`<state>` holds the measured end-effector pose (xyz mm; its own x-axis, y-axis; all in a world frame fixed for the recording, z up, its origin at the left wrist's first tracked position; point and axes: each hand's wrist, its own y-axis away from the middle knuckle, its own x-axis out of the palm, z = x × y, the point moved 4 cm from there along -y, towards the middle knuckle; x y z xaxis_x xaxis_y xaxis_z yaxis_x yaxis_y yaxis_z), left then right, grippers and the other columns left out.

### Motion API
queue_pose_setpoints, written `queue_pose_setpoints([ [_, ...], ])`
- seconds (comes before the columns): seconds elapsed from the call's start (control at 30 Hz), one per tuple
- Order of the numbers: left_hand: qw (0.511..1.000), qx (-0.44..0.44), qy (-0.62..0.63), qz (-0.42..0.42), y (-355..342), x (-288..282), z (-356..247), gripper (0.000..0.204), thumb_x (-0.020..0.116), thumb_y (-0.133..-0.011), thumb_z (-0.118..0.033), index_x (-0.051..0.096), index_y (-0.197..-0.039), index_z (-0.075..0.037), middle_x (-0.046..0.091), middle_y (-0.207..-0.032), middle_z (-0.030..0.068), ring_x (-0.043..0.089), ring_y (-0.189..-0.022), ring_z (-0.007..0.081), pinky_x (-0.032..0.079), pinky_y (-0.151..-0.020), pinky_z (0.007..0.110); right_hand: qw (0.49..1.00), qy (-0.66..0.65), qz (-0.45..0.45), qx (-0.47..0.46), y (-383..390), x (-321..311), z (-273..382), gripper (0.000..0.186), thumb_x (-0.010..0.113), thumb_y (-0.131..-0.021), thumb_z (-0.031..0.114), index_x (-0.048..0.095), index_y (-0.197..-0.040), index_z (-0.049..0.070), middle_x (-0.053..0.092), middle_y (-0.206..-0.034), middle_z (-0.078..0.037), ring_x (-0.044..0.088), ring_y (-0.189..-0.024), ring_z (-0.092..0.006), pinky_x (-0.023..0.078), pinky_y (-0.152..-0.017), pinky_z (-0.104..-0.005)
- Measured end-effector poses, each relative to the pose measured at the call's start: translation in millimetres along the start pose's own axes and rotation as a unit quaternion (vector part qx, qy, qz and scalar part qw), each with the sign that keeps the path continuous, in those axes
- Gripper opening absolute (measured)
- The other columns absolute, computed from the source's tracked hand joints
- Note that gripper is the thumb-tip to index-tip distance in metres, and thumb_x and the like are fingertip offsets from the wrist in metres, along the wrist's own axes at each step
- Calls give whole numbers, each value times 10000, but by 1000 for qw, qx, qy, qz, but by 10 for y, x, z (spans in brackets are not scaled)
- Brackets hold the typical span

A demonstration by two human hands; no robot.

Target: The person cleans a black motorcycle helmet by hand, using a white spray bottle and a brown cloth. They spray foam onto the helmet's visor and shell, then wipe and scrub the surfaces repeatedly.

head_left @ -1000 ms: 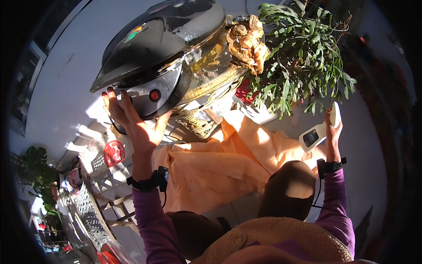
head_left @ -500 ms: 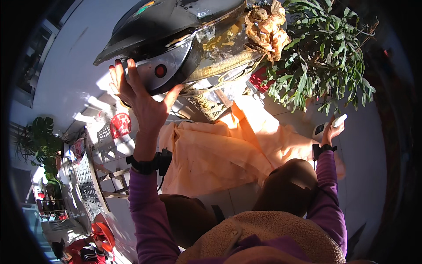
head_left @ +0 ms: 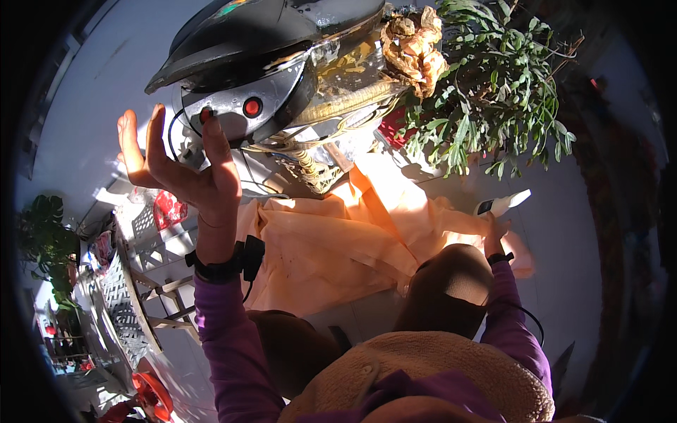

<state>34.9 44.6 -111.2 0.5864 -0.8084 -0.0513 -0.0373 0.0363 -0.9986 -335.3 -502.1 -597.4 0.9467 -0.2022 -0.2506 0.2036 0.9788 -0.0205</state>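
My left hand (head_left: 187,169) is raised with its fingers spread, holding nothing. Its thumb tip is at the left red round button (head_left: 206,114) on the grey panel of a dark appliance (head_left: 247,39); I cannot tell whether it presses. A second red button (head_left: 252,107) sits to the right, uncovered. Low on the right, my right hand (head_left: 495,233) is closed around a white object (head_left: 509,203) with a dark panel and a pale tapered end. Peach cloth (head_left: 324,243) spreads in front of my knees, its right part lying close by that hand.
The appliance rests on a wicker stand (head_left: 317,169), beside a dried, crumpled brown clump (head_left: 412,49). A leafy plant (head_left: 486,106) hangs at the upper right. Left are a woven chair (head_left: 127,303) and another plant (head_left: 49,233). Someone in red, partly seen, is at the lower left.
My left hand has moved off the panel's face, leaving only the thumb at the left button, now visible. The white object has tilted and moved left with my right hand. The view has shifted slightly.
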Motion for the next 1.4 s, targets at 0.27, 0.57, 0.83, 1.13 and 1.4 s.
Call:
queue_pose_setpoints([
  [0.27,1000,13,-4,-21,-118,-219,449,353,493,-1067,-277,593,-784,-91,707,-1184,69,617,-1168,237,157,-1182,564,786,81,612,-16,1427,141,1929,461,659,-935,113,554,-1330,-99,694,-1118,-125,671,-1002,-200,535,-868,-314],
  [0.57,999,-45,-8,-24,-192,-233,473,382,466,-1072,-343,681,-1166,-41,633,-1305,137,557,-1150,265,303,-1098,492,720,-40,369,-587,2236,644,4948,287,724,-931,136,689,-1199,38,640,-1238,-135,642,-1127,-260,530,-959,-370],
  [0.83,998,-46,0,32,-252,-248,336,424,464,-1070,-348,640,-1302,-40,527,-1412,181,469,-1262,303,346,-1060,451,694,33,498,-519,2155,1700,5704,944,719,-786,714,546,-1434,51,400,-1524,-242,347,-1452,-368,383,-1151,-462],
  [1.13,993,23,14,113,-250,-86,166,424,531,-1055,-252,523,-1398,-4,454,-1487,228,449,-1334,354,334,-1120,451,618,150,276,-721,2373,1719,5597,498,711,-775,139,698,-1269,205,546,-1367,-174,528,-1254,-355,468,-1061,-417],
  [1.4,989,6,61,133,-359,-4,147,426,570,-1027,-238,547,-1388,-13,578,-1390,170,536,-1286,321,310,-1143,492,695,-58,371,-613,2511,1534,5466,282,768,-831,239,765,-1094,135,642,-1142,-169,586,-1126,-361,502,-964,-415],
])
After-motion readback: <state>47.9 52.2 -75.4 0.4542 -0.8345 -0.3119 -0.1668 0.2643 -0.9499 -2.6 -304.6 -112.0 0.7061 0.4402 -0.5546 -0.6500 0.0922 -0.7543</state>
